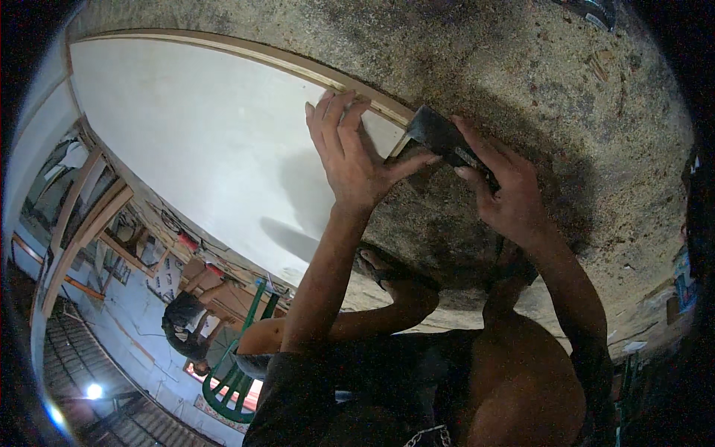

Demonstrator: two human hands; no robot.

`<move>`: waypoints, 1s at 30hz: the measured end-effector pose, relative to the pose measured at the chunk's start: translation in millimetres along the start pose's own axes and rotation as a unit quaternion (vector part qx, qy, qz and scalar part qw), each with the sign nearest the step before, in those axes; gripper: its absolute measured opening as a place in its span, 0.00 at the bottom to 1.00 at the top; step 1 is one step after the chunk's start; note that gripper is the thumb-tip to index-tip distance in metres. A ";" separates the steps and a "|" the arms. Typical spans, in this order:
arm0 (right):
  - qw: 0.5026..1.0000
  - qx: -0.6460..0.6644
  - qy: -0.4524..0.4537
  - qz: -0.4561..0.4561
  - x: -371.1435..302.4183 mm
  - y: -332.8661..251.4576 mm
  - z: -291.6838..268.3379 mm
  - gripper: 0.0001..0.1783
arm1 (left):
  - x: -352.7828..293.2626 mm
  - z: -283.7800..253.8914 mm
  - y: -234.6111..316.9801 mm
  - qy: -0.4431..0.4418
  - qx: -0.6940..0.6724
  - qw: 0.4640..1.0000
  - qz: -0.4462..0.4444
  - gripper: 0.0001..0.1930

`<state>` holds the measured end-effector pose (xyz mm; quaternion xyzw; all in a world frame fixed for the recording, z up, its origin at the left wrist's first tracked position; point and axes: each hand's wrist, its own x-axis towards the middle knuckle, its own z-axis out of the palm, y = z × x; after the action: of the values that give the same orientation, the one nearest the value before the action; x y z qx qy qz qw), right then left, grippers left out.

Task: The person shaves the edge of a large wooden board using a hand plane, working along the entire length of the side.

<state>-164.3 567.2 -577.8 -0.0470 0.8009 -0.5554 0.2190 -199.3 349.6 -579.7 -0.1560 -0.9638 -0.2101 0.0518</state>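
A large white panel [194, 127] with a wooden strip [290, 65] along its far edge lies in front of me. My left hand [346, 153] rests on the panel near its right corner. Its fingers are stretched over the strip, and the thumb points toward the black tool. My right hand [510, 186] is closed around a black, block-shaped tool [436, 132], whose exact kind I cannot make out. The tool's blunt end sits at the end of the strip, by the panel's corner.
Sawdust covers the rough ground [566, 82] beyond the panel. A green plastic chair [229, 387] stands at the lower left, near another person [186, 328] in dark clothes. Wooden boards [86, 223] lean at the far left. My bare foot [375, 264] is close to the panel.
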 end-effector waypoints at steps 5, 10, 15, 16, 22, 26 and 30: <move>0.999 -0.042 0.007 -0.013 -1.8 1.6 3.3 0.33 | -4.5 5.0 14.9 -0.009 0.000 1.000 0.000 0.57; 0.998 -0.068 0.003 -0.008 -1.0 -10.4 0.0 0.34 | -3.0 2.9 16.8 0.014 -0.049 0.999 -0.002 0.58; 0.989 -0.146 -0.027 0.020 2.1 -17.5 -8.7 0.33 | -4.4 -12.8 5.3 0.044 -0.123 0.990 -0.060 0.54; 0.988 -0.150 -0.025 0.017 2.6 -18.4 -9.4 0.33 | -4.5 -18.3 -2.1 0.062 -0.184 0.977 -0.086 0.52; 0.982 -0.190 -0.003 0.014 6.9 -19.9 -6.3 0.32 | -22.4 -33.1 -32.7 0.015 -0.059 0.998 -0.022 0.46; 0.989 -0.146 0.022 -0.009 3.1 -10.1 3.3 0.31 | -28.0 -35.0 -36.3 0.004 -0.041 0.999 0.013 0.52; 0.996 -0.091 0.015 0.021 4.7 -10.9 4.3 0.29 | -28.4 -30.0 -36.6 0.014 -0.066 0.998 0.003 0.55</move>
<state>-168.6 557.8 -570.5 -0.0415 0.8521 -0.4761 0.2134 -183.2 297.4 -571.4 -0.1590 -0.9466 -0.2750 0.0556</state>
